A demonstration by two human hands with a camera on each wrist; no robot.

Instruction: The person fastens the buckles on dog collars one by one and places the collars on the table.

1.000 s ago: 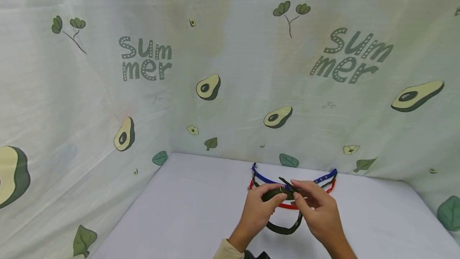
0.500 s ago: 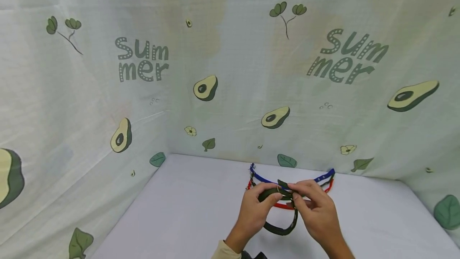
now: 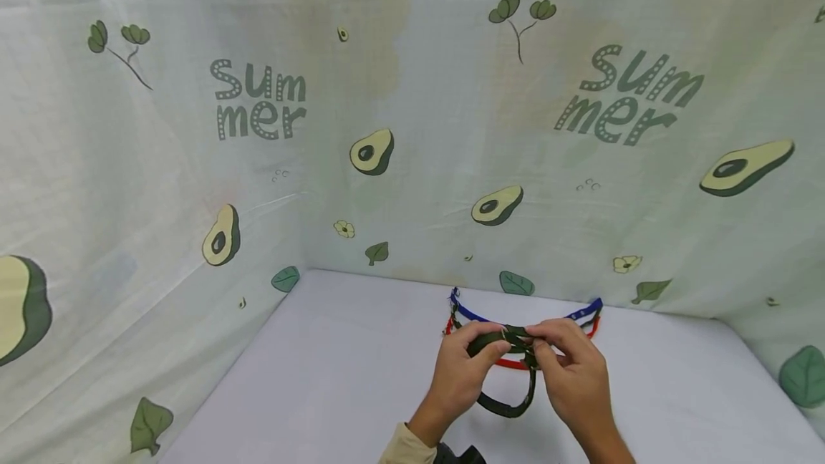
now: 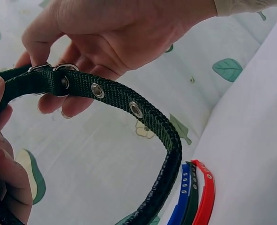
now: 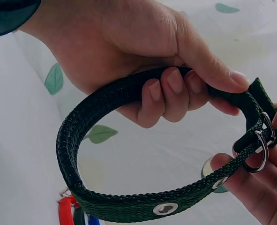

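Observation:
A dark green webbing dog collar (image 3: 509, 410) is held up in both hands, its loop hanging below them. My left hand (image 3: 455, 374) grips the smooth padded band, fingers curled round it, as the right wrist view shows from close up on that hand (image 5: 124, 51). My right hand (image 3: 576, 378) pinches the strap at the buckle end. In the right wrist view, a metal buckle (image 5: 268, 125) and a D-ring (image 5: 261, 154) sit beside its fingers. Metal-rimmed eyelets (image 4: 97, 91) line the strap. Fingers partly hide the short strap end (image 5: 262, 98).
Beyond the hands, a blue collar (image 3: 588, 308), a red collar (image 3: 512, 364) and another dark green one (image 4: 192, 192) lie side by side on the white table (image 3: 309, 364). A patterned curtain (image 3: 425, 92) stands behind and at the left.
The short strap end slanted up above the fingers; now it lies nearly level between the hands. My right hand has shifted slightly right, and the left keeps its grip on the band.

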